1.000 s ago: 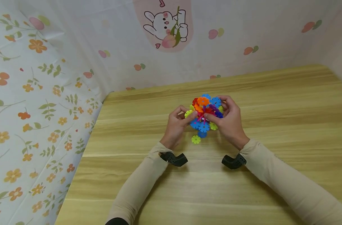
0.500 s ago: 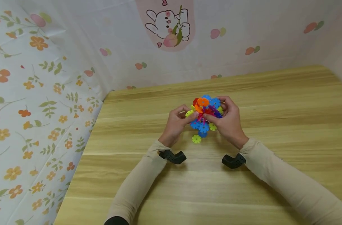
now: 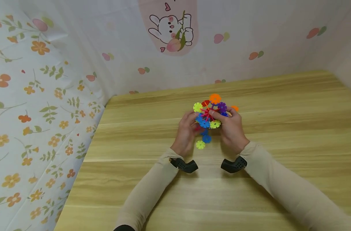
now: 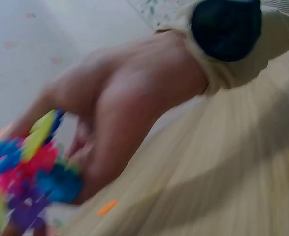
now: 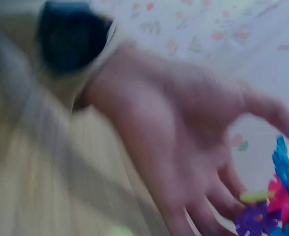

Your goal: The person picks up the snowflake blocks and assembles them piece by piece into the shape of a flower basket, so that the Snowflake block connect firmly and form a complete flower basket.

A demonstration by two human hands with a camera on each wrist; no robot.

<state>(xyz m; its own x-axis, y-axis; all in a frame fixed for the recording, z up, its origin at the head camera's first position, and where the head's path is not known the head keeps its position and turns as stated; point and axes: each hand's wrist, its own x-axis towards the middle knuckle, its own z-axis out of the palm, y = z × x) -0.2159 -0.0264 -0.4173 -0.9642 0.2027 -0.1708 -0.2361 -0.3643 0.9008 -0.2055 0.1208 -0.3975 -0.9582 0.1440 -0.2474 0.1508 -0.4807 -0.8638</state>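
Observation:
A ball-like cluster of interlocked plastic snowflake discs [image 3: 204, 123], in blue, orange, purple, pink-red and yellow-green, is held up between both hands in the head view. My right hand [image 3: 232, 130] grips its right side, thumb across the front and fingers behind. My left hand [image 3: 186, 133] is at the left side, its fingers partly hidden behind the discs. In the left wrist view, the left hand [image 4: 114, 103] has its thumb by a teal disc [image 4: 60, 182] and another finger over the top. The right wrist view shows a purple disc [image 5: 256, 219] at the right fingertips.
Below the cluster, a yellow-green disc [image 3: 200, 145] and a blue disc [image 3: 206, 138] lie on the wooden table [image 3: 129, 134]. An orange disc [image 3: 235, 108] shows past the right fingers. A printed curtain [image 3: 117, 32] hangs along the back and left.
The cluster has turned: an orange disc now tops it, and the blue discs at its upper right are out of sight. My left thumb has left the front face; the right hand moved slightly inward.

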